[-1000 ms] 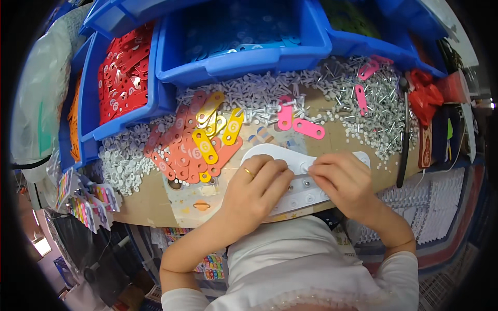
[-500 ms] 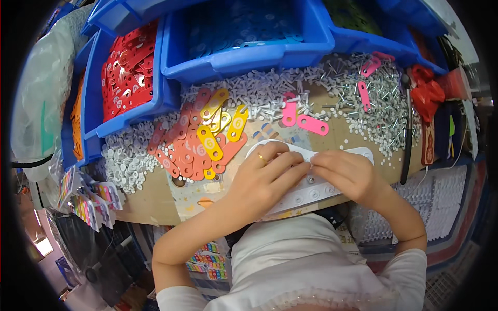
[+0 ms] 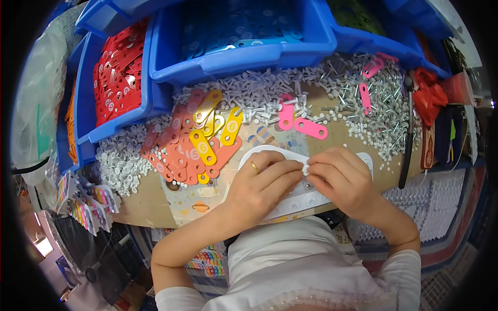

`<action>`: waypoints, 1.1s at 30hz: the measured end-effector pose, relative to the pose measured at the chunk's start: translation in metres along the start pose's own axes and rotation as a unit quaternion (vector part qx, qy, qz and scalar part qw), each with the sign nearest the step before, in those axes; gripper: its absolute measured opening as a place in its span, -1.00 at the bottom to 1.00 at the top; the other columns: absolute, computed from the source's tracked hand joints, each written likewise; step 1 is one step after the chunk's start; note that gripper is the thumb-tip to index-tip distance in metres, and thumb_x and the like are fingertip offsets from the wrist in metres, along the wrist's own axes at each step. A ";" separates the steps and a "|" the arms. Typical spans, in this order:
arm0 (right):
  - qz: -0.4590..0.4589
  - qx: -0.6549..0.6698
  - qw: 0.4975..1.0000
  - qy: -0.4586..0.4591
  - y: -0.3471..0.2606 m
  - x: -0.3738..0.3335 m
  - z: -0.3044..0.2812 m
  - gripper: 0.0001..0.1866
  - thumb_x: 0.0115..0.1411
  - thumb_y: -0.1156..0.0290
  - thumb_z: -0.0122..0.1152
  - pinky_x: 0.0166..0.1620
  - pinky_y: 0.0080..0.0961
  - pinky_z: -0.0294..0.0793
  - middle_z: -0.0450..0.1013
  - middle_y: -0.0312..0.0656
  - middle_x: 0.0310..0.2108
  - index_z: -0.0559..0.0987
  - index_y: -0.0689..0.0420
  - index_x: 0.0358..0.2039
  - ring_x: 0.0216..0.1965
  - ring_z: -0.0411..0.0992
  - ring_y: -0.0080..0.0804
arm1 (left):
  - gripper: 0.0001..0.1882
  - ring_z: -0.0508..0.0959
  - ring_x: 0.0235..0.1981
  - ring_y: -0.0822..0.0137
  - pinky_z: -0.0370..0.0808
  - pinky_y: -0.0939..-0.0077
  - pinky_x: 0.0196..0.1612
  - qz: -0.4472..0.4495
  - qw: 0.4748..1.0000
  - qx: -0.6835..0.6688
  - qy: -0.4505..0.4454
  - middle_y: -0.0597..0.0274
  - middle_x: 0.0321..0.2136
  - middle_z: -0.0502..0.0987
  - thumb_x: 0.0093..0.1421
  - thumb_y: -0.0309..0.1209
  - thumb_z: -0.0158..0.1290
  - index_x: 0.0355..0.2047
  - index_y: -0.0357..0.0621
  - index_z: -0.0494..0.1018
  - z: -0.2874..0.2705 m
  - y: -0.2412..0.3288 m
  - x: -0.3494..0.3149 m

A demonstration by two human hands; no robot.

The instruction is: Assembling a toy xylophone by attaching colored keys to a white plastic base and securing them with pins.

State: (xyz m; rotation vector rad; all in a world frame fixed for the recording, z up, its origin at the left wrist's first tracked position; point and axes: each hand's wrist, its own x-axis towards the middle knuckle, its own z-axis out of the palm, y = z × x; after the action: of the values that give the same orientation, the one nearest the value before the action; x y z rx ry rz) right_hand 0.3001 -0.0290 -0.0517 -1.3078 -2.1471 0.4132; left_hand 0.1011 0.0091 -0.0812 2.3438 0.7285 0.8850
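Near the table's front edge lies a white plastic board (image 3: 296, 206) with rounded ends and round studs or holes along it. Over it my left hand (image 3: 265, 182), with a ring on one finger, has its fingers pressed together. My right hand (image 3: 343, 181) pinches a small white cap-like piece (image 3: 305, 168), and the fingertips of both hands meet there. A metal-looking stud (image 3: 307, 185) shows on the board just below. Fingers hide much of the board's middle. Left of my left hand lie coral strips (image 3: 179, 153) with holes and several yellow strips (image 3: 231, 126).
Blue bins at the back hold red strips (image 3: 119, 78) and blue strips (image 3: 241, 31). White rivets (image 3: 259, 90) are heaped before them, white caps (image 3: 119, 163) to the left, metal pins (image 3: 386, 114) to the right. Pink strips (image 3: 310, 128) lie beyond the board. A black rod (image 3: 406, 145) stands right.
My fingertips have parted slightly, and the small white piece between them now shows. My right hand has turned a little. The whole view has shifted slightly.
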 end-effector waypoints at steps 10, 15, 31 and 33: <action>0.091 0.107 0.990 0.020 -0.005 -0.006 0.001 -0.76 -0.09 0.65 0.35 -0.29 -0.49 0.47 0.49 -0.13 -0.35 0.58 0.23 -0.34 -0.35 0.48 -0.27 | -0.68 0.47 -0.28 0.21 0.46 0.45 -0.24 -0.002 1.000 -0.008 0.010 0.26 -0.26 0.57 -0.16 -0.54 0.26 -0.30 -0.19 0.56 0.001 0.000 0.002; 0.261 0.260 0.930 0.013 -0.001 -0.006 -0.016 -0.80 -0.05 0.67 0.31 -0.23 -0.57 0.42 0.51 -0.17 -0.37 0.61 0.23 -0.34 -0.30 0.47 -0.36 | -0.63 0.46 -0.26 0.20 0.46 0.44 -0.23 0.018 1.000 0.011 -0.013 0.23 -0.21 0.55 -0.16 -0.51 0.21 -0.25 -0.19 0.55 0.000 -0.001 0.000; 0.209 0.046 0.976 -0.038 0.000 -0.007 -0.015 -0.86 0.04 0.48 0.29 -0.22 -0.39 0.35 0.42 -0.22 -0.40 0.60 0.18 -0.34 -0.29 0.35 -0.25 | -0.49 0.46 -0.12 0.19 0.46 0.37 -0.18 0.088 0.988 0.068 -0.105 0.13 -0.09 0.50 -0.21 -0.41 0.11 -0.15 -0.29 0.51 -0.001 0.015 0.015; 0.163 0.052 0.985 -0.031 0.007 -0.011 -0.014 -0.84 -0.01 0.51 0.32 -0.24 -0.40 0.37 0.42 -0.22 -0.40 0.61 0.18 -0.35 -0.32 0.37 -0.25 | -0.48 0.47 -0.11 0.18 0.47 0.36 -0.15 0.070 0.990 0.054 -0.111 0.12 -0.10 0.50 -0.20 -0.43 0.11 -0.14 -0.33 0.51 -0.003 0.015 0.015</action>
State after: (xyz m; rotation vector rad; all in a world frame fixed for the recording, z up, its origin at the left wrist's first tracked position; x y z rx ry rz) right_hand 0.3180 -0.0357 -0.0482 -1.6090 -1.9314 0.6972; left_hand 0.1133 0.0083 -0.0635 2.5629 0.5378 0.6390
